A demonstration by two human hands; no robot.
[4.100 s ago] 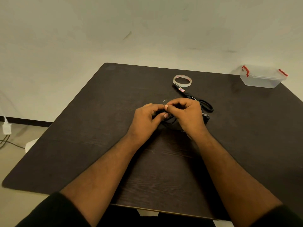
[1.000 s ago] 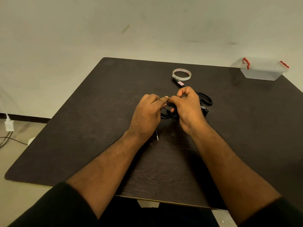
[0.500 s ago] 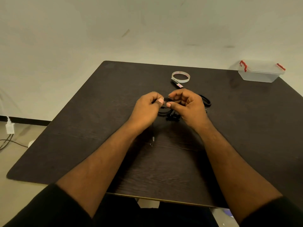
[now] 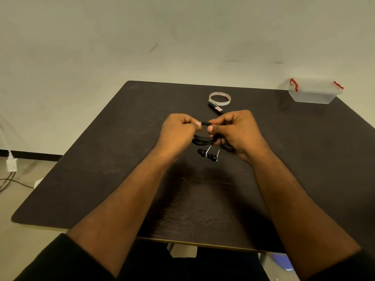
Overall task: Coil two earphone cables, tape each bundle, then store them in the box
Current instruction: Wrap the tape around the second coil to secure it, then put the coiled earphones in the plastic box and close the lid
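Observation:
Above the middle of the dark table (image 4: 101,169) I hold a coiled black earphone cable (image 4: 203,138) between both hands. My left hand (image 4: 178,131) pinches the top of the coil with thumb and fingertips. My right hand (image 4: 235,132) grips the coil's right side, thumb close to the left one. The black earbuds (image 4: 207,155) and silver stems dangle below the coil. A roll of clear tape (image 4: 219,98) lies further back. A black tool with a red label (image 4: 217,108), part hidden by my right hand, lies next to the tape. The clear box (image 4: 314,92) stands at the far right corner.
The box has a lid with red latches. A white wall stands behind the table. On the floor at the left lie a white plug and cables (image 4: 10,165). The near table edge runs just above my sleeves.
Both hands have lifted the coil slightly off the table, and the earbuds now hang free below it. The pinch at the top of the coil has stayed.

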